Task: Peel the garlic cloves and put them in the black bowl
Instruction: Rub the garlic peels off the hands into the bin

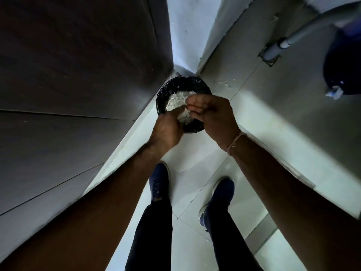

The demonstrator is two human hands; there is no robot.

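Observation:
A round black container (176, 86) lined with shiny black plastic stands on the floor in a corner. It holds a heap of pale papery scraps (176, 100) that look like garlic skins. Both my hands hover right over it, close together. My left hand (166, 132) shows its back to the camera, and its fingers point down into the container and are mostly hidden. My right hand (212, 116) is turned sideways with its fingers curled in against the thumb. I see nothing in it. No garlic clove is visible.
A dark wooden panel (78, 75) fills the left side and a pale wall (187, 30) rises behind the container. A grey pipe (304, 34) and a dark blue object (343, 65) are at the upper right. My legs and blue shoes (159, 180) stand on pale floor tiles. Small white scraps (224, 83) lie beside the container.

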